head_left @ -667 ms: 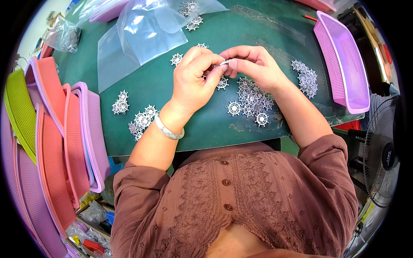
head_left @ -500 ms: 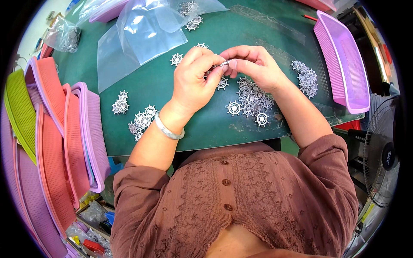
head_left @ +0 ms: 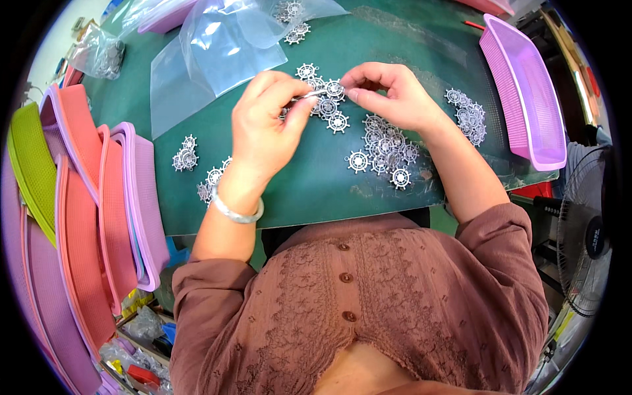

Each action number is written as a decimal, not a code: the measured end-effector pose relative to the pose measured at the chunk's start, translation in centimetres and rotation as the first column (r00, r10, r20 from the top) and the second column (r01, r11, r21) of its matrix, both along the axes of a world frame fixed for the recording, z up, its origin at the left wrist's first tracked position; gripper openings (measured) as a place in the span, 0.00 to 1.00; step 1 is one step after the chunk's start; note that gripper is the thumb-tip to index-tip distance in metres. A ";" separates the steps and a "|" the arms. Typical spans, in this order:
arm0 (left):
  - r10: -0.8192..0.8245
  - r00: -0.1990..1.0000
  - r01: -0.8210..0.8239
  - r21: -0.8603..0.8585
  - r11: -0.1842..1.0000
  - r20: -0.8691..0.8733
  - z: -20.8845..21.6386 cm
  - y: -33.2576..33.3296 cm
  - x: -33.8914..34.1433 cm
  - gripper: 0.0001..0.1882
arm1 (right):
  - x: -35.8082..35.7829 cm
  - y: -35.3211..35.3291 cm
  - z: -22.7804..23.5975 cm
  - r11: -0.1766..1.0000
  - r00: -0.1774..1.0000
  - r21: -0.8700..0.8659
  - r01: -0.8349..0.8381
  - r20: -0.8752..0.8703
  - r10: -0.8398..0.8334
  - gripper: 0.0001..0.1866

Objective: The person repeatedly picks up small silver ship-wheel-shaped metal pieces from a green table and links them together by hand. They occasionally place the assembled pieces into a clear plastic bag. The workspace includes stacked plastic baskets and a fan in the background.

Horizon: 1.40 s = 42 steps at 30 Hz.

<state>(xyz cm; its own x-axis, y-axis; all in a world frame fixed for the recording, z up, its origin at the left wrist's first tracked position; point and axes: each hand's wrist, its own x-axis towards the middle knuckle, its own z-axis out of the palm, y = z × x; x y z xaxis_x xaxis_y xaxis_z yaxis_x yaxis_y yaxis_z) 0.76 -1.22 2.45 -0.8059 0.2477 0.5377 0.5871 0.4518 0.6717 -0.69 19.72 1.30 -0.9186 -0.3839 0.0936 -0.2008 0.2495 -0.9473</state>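
Note:
My left hand pinches a silver ship's-wheel charm between thumb and forefinger, seen nearly edge-on. Facing it, my right hand has thumb and forefinger brought together in a pinch; whatever they hold is too small to make out. Beneath and between the fingertips lies a cluster of matching charms on the green tabletop. A larger heap of charms sits below my right hand. Part of another small group of charms is covered by my left wrist.
Further charms lie at the right and far left. Clear plastic bags spread over the back left. A purple basket stands at the right edge, near a fan. Stacked colored baskets crowd the left side.
My hands have drawn apart. The left moved left with the charm, uncovering the cluster on the table; the right shifted slightly upward.

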 end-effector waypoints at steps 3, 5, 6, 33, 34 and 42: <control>0.095 0.995 -0.100 -0.234 0.967 -0.035 0.5 -2.8 1.2 0.05 | -0.2 0.3 -0.3 0.971 0.979 0.225 -0.076 -0.167 0.115 0.08; 0.158 0.987 -0.158 -0.328 0.931 -0.027 0.3 -4.7 2.1 0.05 | -0.2 0.3 -0.5 0.940 0.956 0.331 -0.085 -0.239 0.170 0.08; 0.176 0.984 -0.175 -0.361 0.916 -0.031 0.0 -5.6 2.4 0.05 | -0.2 0.3 -0.6 0.929 0.946 0.363 -0.066 -0.273 0.174 0.09; -0.026 0.897 0.042 -0.025 0.999 0.441 -0.5 0.9 -0.8 0.15 | -1.1 -0.4 -1.5 0.949 0.905 0.289 0.125 -0.426 0.010 0.14; -0.074 0.869 0.048 0.066 0.997 0.490 -0.7 1.2 -1.2 0.14 | -0.9 -0.5 -1.3 0.959 0.897 0.257 0.123 -0.442 0.003 0.14; -0.455 0.586 -0.106 0.620 0.778 0.670 -1.4 1.5 -1.1 0.08 | 0.1 -1.0 -0.7 0.995 0.957 -0.077 0.070 -0.275 -0.089 0.14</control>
